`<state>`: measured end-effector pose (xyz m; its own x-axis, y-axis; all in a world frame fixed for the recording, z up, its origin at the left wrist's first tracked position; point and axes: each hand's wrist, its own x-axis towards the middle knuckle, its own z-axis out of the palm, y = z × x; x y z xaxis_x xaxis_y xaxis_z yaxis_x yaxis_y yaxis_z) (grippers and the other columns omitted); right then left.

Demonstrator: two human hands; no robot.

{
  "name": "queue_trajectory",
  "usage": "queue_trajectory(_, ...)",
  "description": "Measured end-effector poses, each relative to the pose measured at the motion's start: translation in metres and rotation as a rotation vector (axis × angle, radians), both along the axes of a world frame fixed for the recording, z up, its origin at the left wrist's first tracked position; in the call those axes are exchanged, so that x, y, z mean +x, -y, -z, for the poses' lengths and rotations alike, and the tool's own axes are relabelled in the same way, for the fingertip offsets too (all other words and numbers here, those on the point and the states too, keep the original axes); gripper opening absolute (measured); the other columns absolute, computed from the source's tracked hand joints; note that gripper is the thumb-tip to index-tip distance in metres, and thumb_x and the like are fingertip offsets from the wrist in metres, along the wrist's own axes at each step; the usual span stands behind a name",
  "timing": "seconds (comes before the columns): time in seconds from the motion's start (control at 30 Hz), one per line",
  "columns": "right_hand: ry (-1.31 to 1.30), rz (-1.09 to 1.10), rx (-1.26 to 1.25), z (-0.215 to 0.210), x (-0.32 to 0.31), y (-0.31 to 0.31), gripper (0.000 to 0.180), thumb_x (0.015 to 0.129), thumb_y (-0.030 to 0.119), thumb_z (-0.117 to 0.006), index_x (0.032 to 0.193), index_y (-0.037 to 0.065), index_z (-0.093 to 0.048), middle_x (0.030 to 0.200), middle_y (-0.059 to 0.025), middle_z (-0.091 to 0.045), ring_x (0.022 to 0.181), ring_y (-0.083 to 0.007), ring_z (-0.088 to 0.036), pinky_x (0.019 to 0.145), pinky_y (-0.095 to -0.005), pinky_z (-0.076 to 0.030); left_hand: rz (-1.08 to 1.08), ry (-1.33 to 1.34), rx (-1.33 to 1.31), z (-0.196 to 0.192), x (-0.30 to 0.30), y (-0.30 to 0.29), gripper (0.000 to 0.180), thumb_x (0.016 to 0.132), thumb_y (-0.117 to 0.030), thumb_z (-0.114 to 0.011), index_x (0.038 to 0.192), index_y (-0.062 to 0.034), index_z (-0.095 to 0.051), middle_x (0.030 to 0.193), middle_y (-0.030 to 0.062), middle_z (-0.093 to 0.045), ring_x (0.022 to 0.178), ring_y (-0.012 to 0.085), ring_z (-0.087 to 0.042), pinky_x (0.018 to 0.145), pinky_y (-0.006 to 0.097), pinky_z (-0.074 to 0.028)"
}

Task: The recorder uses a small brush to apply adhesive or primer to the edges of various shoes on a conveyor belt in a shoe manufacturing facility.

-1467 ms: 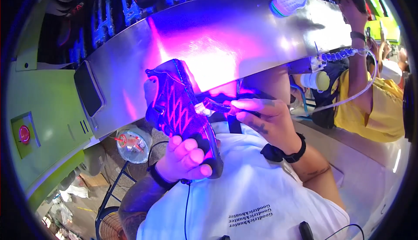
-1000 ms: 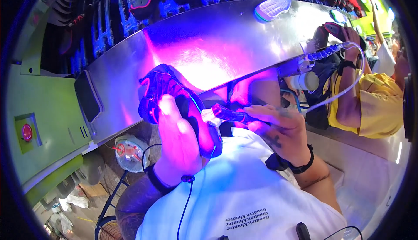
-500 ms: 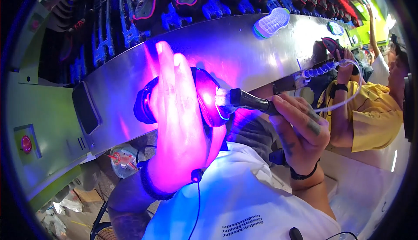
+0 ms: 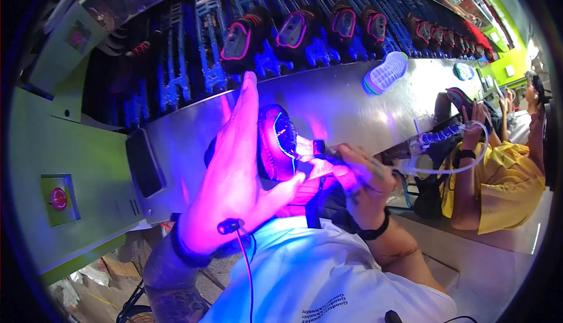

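Under purple-pink light, my left hand grips a dark shoe upper, its fingers stretched along the near side and its thumb below. The upper is tilted, with its bottom turned toward my right hand; a bright bluish line runs along its edge. My right hand is closed around the dark handle of a brush. The pale bristles touch the bottom edge of the upper. Part of the handle is hidden by my fingers. A clear hose loops close to my right hand.
Beyond the metal ledge, shoe uppers stand on blue racks. A pale sole lies on the ledge. At left is a green panel with a red button. A co-worker in a yellow shirt is at right, holding another upper.
The view has shifted, so the racks and ledge appear lower and further right. The upper has turned to show more of its bottom. My right hand with the brush has come closer to it.
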<state>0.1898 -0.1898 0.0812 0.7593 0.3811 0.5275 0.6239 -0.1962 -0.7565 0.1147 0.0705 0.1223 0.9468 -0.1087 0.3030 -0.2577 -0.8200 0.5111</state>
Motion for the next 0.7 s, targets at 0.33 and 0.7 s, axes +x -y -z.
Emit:
queue_trajectory(0.33, -0.261, -0.148, 0.064, -0.023, -0.011, -0.022, 0.035, 0.088, 0.002, -0.073, 0.123, 0.005, -0.072, 0.108, -0.0134, -0.074, 0.096, -0.0243, -0.071, 0.085, -0.0338, -0.055, -0.001, -0.276, -0.33, 0.035, -0.032, -0.036, 0.127, 0.068, -0.04, -0.096, 0.156, 0.0098, -0.02, 0.136, 0.0266, -0.059, 0.123, 0.0353, -0.064, 0.102, 0.044, -0.053)
queue_trajectory(0.7, -0.322, -0.085, -0.128, -0.069, -0.018, -0.007, 0.03, 0.091, 0.007, -0.075, 0.121, 0.003, -0.073, 0.099, -0.0112, -0.077, 0.077, -0.0167, -0.072, 0.071, -0.028, -0.054, 0.221, -0.163, -0.499, 0.039, -0.073, -0.001, 0.128, 0.071, -0.04, -0.094, 0.157, 0.0111, -0.014, 0.138, 0.0325, -0.056, 0.124, 0.0401, -0.064, 0.104, 0.047, -0.053)
